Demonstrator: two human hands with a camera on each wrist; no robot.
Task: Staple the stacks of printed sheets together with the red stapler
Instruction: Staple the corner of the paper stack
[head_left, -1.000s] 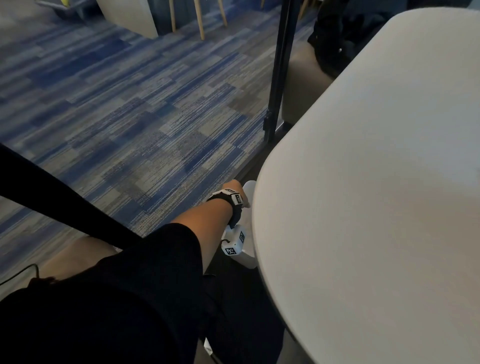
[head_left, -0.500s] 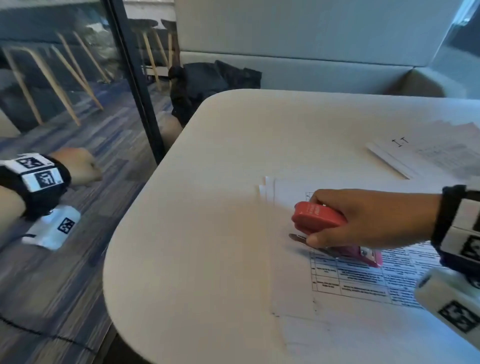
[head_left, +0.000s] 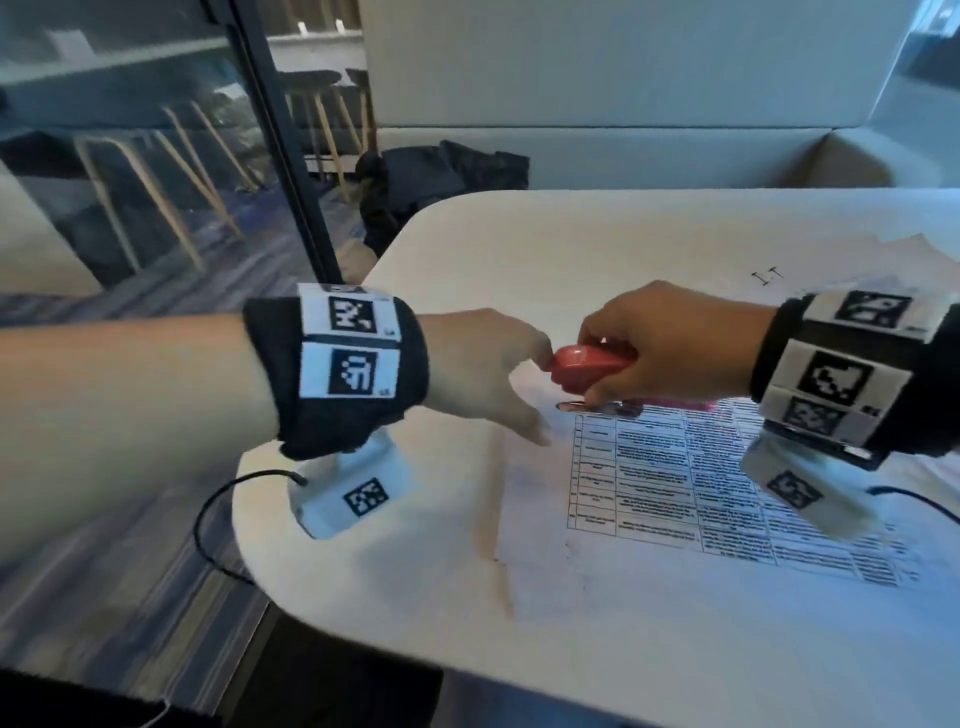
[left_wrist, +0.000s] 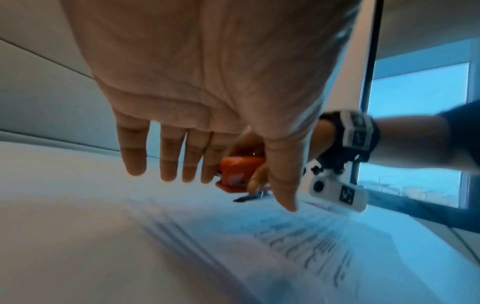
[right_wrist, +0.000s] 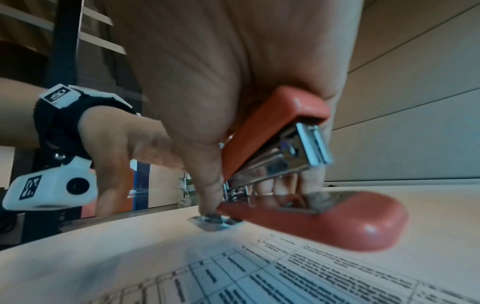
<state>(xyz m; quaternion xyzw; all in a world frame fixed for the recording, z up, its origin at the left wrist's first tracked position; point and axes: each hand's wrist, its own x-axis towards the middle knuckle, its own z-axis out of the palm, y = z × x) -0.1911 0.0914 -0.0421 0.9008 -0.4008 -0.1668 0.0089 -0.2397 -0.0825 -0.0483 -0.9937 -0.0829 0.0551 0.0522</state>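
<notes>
My right hand (head_left: 670, 348) grips the red stapler (head_left: 589, 366) from above, near the top left corner of a stack of printed sheets (head_left: 675, 499) with a table on the top page. In the right wrist view the stapler (right_wrist: 311, 218) has its jaws apart and its base lies on top of the sheets (right_wrist: 285, 277). My left hand (head_left: 488, 374) reaches in from the left with straight fingers (left_wrist: 168, 160), just in front of the stapler (left_wrist: 237, 174). Whether it touches the stapler I cannot tell.
The white table (head_left: 405, 582) has its rounded edge at the left and front. A second stack of sheets (head_left: 893, 260) lies at the far right. Behind are a grey bench with dark clothing (head_left: 447, 176) and a glass wall with a black post (head_left: 280, 156).
My view swung from the floor up to the table. My left hand came up from beside the table and now hovers next to the stapler. My right hand keeps hold of the stapler.
</notes>
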